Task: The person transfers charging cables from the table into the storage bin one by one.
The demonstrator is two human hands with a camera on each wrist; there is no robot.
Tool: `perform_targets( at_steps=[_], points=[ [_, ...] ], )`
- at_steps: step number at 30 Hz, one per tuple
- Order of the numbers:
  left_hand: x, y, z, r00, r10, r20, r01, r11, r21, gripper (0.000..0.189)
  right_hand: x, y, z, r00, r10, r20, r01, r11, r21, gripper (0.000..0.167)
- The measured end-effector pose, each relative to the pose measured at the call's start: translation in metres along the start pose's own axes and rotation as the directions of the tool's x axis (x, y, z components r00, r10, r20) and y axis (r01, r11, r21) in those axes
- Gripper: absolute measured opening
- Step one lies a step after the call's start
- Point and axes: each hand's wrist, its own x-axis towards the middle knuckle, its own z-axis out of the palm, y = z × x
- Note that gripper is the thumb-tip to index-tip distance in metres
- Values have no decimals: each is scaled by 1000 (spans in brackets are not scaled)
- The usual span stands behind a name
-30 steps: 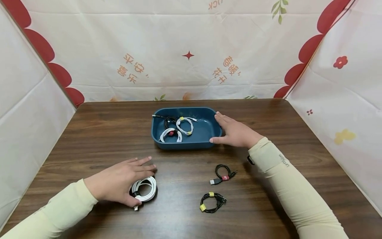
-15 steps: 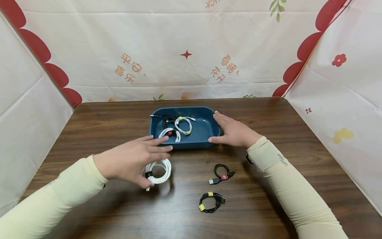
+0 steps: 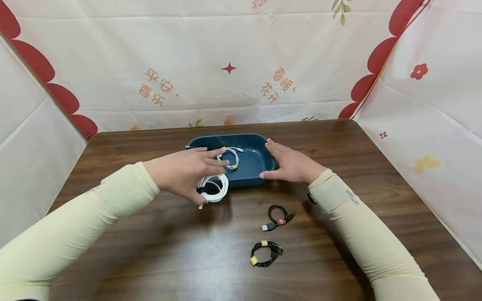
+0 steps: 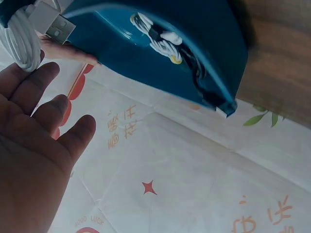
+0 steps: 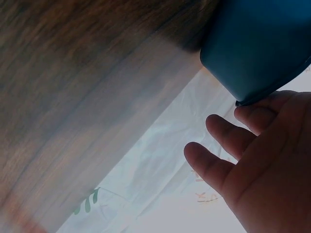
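Note:
My left hand (image 3: pixel 190 172) pinches a coiled white USB cable (image 3: pixel 217 193) above the table, just over the front left of a blue plastic bin (image 3: pixel 250 182). In the left wrist view the cable's USB plug (image 4: pixel 59 30) sticks out from the coil (image 4: pixel 23 41), the other fingers spread away. Inside the bin lie a white cable with yellow ties (image 3: pixel 236 156) and a black cable (image 4: pixel 197 73); my left hand hides part of the contents. My right hand (image 3: pixel 291 163) rests on the bin's right end, thumb at the front rim, fingers extended along the far side.
Two coiled black USB cables lie on the brown table (image 3: pixel 169 259) in front of the bin: one with a red tag (image 3: pixel 280 221), one with yellow ties (image 3: pixel 266 253). White printed cloth (image 3: pixel 211 100) stands behind and at both sides.
My left hand has lifted the white cable off the table and carried it right and away from me, up to the bin's front. My right hand has stayed at the bin's end.

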Motion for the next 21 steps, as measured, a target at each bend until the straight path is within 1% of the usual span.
perform_targets(
  at_steps=[2,8,16,19,21],
  points=[
    [7,-5,-2,1000,-10,8,10,1000,10,81,0,0,0,1000,-2,-4,2,1000,5,115],
    [24,-21,-7,999,-51,3,50,998,49,79,-1,-3,-2,1000,4,4,-4,1000,16,115],
    [40,-35,-6,993,-122,-11,122,989,85,80,-1,-4,-3,1000,10,6,-10,1000,16,115],
    [45,-39,-4,992,-130,-9,130,986,106,82,-1,-4,-3,1000,7,10,-7,1000,10,116],
    [49,-41,-3,992,-130,-4,130,986,101,82,-1,-3,-3,1000,9,12,-9,1000,11,116]
  ],
)
